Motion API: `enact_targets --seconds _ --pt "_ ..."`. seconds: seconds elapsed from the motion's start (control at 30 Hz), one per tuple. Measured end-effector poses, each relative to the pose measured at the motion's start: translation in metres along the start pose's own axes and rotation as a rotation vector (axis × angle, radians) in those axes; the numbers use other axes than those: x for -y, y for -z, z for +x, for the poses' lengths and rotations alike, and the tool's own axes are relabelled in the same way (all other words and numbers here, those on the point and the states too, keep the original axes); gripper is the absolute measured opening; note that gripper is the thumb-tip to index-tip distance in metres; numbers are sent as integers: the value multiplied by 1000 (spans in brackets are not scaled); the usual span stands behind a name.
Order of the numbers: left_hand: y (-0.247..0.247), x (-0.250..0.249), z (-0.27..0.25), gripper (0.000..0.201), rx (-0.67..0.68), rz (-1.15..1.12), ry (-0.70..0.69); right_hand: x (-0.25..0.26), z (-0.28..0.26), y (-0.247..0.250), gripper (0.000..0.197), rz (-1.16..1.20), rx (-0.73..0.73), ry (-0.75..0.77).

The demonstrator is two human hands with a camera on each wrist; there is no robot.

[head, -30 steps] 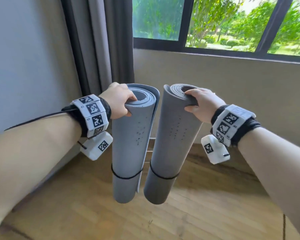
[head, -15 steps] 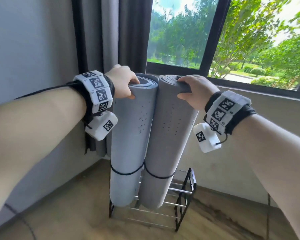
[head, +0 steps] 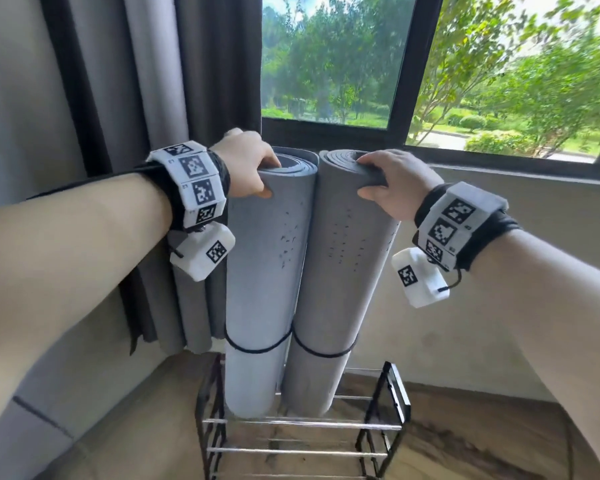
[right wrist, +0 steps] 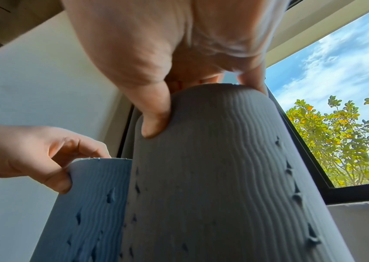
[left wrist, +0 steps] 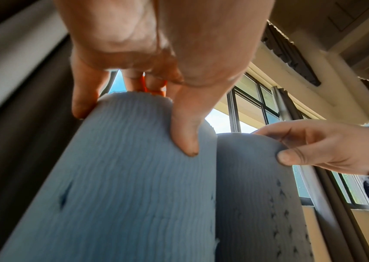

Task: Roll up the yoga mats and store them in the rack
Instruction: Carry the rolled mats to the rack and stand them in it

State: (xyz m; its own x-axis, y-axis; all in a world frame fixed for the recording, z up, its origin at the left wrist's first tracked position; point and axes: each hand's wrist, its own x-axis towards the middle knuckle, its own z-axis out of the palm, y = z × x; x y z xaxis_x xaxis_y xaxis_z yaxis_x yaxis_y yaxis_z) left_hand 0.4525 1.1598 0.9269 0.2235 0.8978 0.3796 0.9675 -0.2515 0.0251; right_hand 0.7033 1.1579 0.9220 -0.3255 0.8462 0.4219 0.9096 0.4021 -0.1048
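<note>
Since a moment ago both rolled mats have come lower and closer to the corner, and their bottom ends now dip inside the top of the rack, where earlier they hung just above it. My left hand [head: 246,164] grips the top rim of the paler mat [head: 264,271], thumb pressed on its outer face and fingers hooked over the edge into the hollow core. My right hand [head: 392,183] holds the darker mat [head: 336,271] the same way, thumb on the outside, fingers curled over the rim. The two mats hang nearly upright and touch along their sides, the darker one leaning a little toward 1 o'clock at its top. Each is bound by a thin black cord [head: 257,348] low on the roll. The black wire rack [head: 383,400] stands on the wooden floor at 6 o'clock in the head view, below the window [head: 326,64], with grey curtains [head: 146,98] at 10 o'clock. From here I judge the step in hand is lowering both rolls until they rest in the rack. To do it well I would keep both pinches firm on the rims, let the mats down together and slowly, and steer each bottom end between the silver crossbars so neither catches on a bar. I would let go only once the weight is carried from below, since a leaning roll could tip out toward me
</note>
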Motion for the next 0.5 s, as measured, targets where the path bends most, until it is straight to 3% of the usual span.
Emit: enact_targets --seconds 0.27,0.5 --pt "-68 36 41 42 132 -19 -59 -11 34 -68 53 -2 95 -76" --pt "-125 49 49 36 234 -40 -32 -21 38 -124 53 -12 190 -111"
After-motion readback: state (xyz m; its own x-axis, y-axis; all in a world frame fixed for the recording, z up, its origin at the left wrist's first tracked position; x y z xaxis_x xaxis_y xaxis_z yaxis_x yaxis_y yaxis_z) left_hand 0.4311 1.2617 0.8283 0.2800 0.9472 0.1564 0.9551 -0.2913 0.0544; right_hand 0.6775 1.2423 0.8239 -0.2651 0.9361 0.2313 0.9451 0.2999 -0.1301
